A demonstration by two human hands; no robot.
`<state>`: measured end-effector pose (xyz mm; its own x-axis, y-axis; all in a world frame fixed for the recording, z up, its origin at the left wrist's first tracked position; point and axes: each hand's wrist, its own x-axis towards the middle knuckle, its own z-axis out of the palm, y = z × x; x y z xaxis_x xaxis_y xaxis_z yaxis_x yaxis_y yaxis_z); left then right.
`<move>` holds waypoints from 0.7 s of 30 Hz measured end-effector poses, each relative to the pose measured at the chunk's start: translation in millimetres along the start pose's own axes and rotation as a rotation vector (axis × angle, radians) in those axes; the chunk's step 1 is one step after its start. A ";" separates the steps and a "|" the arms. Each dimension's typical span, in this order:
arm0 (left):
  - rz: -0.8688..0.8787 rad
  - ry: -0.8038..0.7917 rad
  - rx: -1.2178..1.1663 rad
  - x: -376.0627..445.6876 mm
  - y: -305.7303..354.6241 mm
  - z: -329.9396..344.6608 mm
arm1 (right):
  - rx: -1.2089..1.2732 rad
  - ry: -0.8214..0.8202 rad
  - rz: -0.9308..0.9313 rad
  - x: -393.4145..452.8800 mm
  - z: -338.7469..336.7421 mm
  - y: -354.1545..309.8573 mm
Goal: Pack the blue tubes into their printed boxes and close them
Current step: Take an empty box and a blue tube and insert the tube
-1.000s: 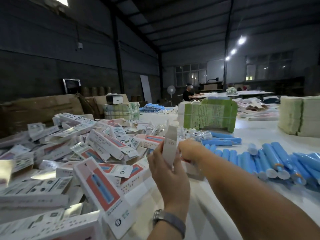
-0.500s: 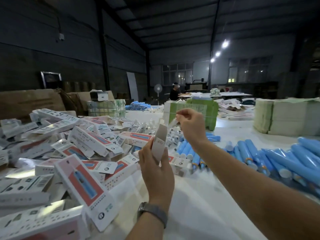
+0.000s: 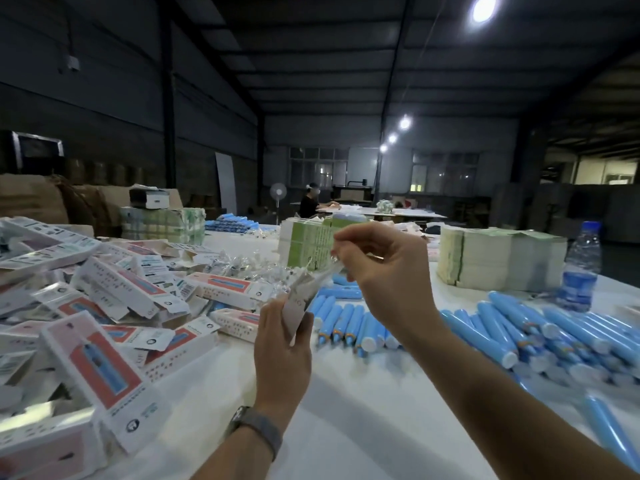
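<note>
Crowding the left of the frame is a loose heap of printed boxes (image 3: 114, 306), white with red and blue panels, many lying with flaps open. Across the lower right the blue tubes (image 3: 502, 332) lie side by side on the white table (image 3: 363, 427), white caps towards me, and a shorter row sits just below my raised hand. A small pile of clear plastic packets (image 3: 249, 268) lies at centre, behind the boxes. Further back stand a green-printed stack of cartons (image 3: 306, 245) and a pale stack of flat sheets (image 3: 498, 258); a water bottle (image 3: 580, 268) stands upright at the right edge beside the sheets. In the distance another person (image 3: 309, 204) sits at a far table next to a standing fan (image 3: 278, 195).

My left hand (image 3: 280, 351) comes up from the bottom centre, a watch (image 3: 258, 429) on the wrist, fingers curled round a white box (image 3: 298, 304) held tilted, its open top end pointing up and right. My right hand (image 3: 384, 271) reaches in from the lower right, wrist bent, thumb and forefinger pinching a small clear packet (image 3: 329, 271) right at the box's open mouth; the other fingers are loosely curled above. The packet is blurred, so I cannot tell how far it sits inside the box.
</note>
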<state>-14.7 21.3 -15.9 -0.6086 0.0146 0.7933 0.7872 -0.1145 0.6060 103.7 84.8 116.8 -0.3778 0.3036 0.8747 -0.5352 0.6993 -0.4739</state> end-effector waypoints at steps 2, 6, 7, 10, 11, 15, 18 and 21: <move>0.070 -0.018 -0.007 0.1 6.6 -0.2 | -0.057 0.007 -0.072 -0.5 -2.2 -2.1; 0.084 -0.035 -0.023 -2.3 12.9 2.4 | -0.375 -0.039 -0.237 -3.1 -7.4 9.4; 0.095 -0.046 -0.031 -3.4 14.0 2.7 | -0.449 -0.046 -0.314 -4.0 -8.5 14.0; 0.107 -0.066 -0.020 -3.4 15.0 4.0 | -0.509 -0.071 -0.396 -4.7 -7.9 24.8; 0.087 -0.073 -0.014 -3.4 15.3 4.9 | -0.510 -0.081 -0.394 -6.2 -6.8 28.2; 0.013 -0.105 -0.010 -4.0 13.1 3.5 | -0.449 -0.121 -0.179 -17.2 -2.1 40.4; -0.002 -0.143 -0.001 -3.6 14.5 1.7 | -0.307 -0.144 0.103 -15.1 -2.3 44.6; -0.086 -0.215 -0.085 -5.5 20.3 2.2 | -0.086 -0.224 0.354 -11.6 -2.4 45.4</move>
<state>4.8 21.1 -7.8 -0.6309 0.2376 0.7386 0.7165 -0.1868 0.6721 85.6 114.6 85.4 -0.6867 0.3934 0.6114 -0.2815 0.6315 -0.7225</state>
